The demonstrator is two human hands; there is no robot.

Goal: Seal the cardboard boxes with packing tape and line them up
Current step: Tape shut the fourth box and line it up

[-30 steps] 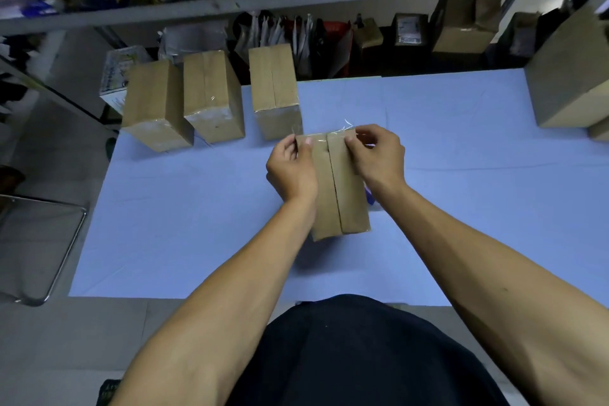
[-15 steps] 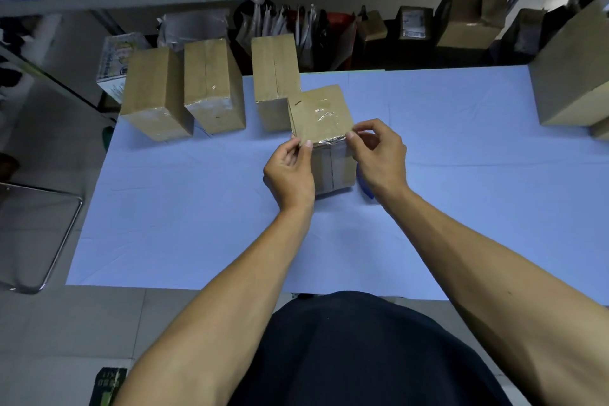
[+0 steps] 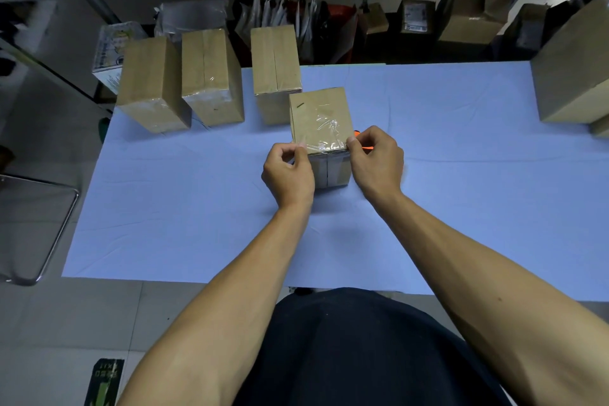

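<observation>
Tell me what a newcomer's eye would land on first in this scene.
First, the two hands at the middle of the blue table: the left hand and right hand each have a pinching grip on the near top edge of a cardboard box with crinkled clear tape across it. Next, the row of three boxes standing at the table's far left edge.
</observation>
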